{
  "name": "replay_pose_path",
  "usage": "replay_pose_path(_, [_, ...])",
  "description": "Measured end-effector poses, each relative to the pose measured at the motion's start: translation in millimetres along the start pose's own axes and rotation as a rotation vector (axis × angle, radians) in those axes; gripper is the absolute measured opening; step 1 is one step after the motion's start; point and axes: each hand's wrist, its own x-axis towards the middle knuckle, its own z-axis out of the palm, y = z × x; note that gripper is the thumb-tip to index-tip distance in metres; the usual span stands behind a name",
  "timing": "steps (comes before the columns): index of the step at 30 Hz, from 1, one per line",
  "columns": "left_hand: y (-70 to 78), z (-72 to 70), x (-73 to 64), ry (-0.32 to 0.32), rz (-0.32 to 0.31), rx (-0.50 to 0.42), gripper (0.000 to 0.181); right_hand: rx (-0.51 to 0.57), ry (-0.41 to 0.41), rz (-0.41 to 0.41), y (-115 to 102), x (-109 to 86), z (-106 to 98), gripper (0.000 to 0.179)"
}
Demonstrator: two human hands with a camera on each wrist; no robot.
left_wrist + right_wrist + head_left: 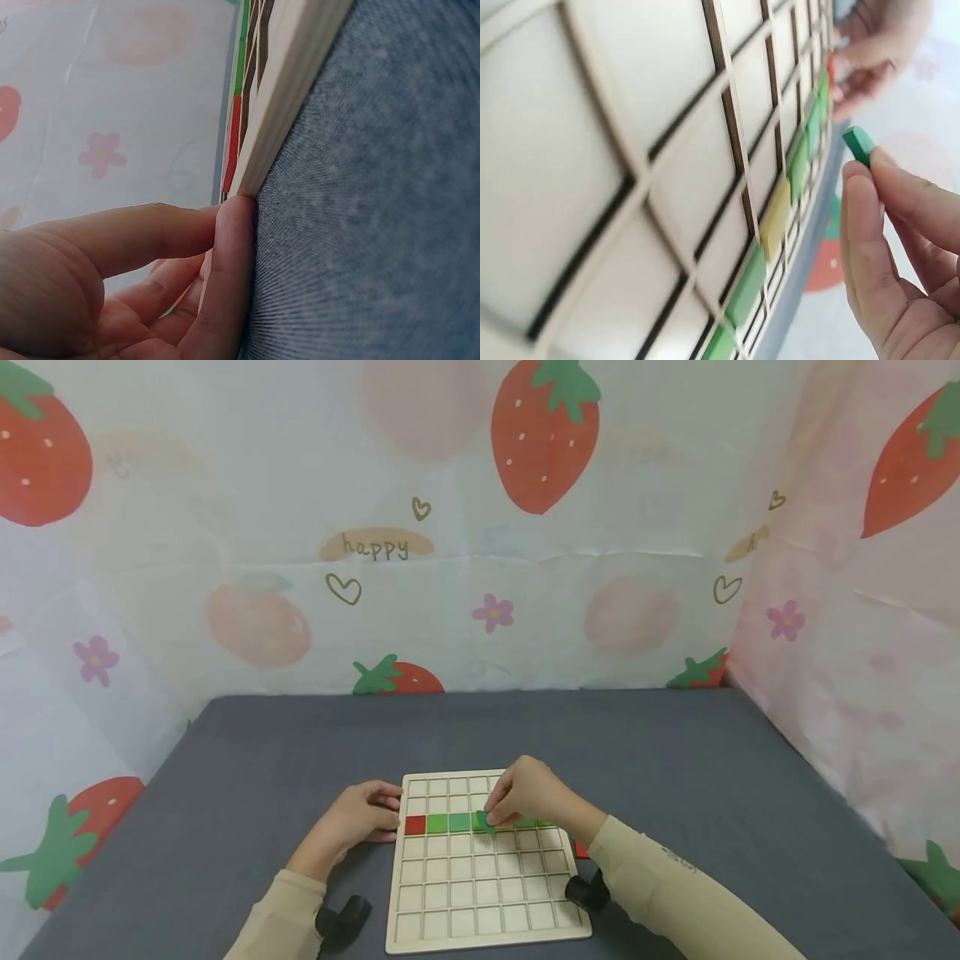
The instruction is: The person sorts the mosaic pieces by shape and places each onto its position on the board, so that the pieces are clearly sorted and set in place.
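A pale wooden grid board (480, 893) lies on the dark cloth, with a row of coloured tiles across its upper part. At the row's left end is a red tile (415, 825), followed by green tiles (437, 823); a yellow tile (777, 217) shows further along in the right wrist view. My right hand (525, 793) pinches a small green tile (858, 144) between thumb and fingers, tilted over that row. My left hand (358, 822) rests beside the board, its fingertips (238, 214) touching the left edge near the red tile.
Partly hidden by my right forearm, a red piece (582, 850) lies just right of the board. Black wrist mounts (343, 921) hang below both wrists. A strawberry-print cloth (480, 527) stands behind and at both sides of the grey table (300, 735).
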Motion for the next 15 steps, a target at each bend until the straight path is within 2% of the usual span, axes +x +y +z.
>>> replay_pose_path(5, [0.0, 1.3, 0.5, 0.003, -0.007, -0.003, 0.047, 0.012, -0.046, -0.025, -7.8, 8.2, 16.5, 0.006])
replay_pose_path(15, [0.4, 1.0, 1.7, -0.012, 0.003, -0.006, 0.048, 0.077, -0.087, -0.003, -21.3, 20.3, 41.6, 0.006])
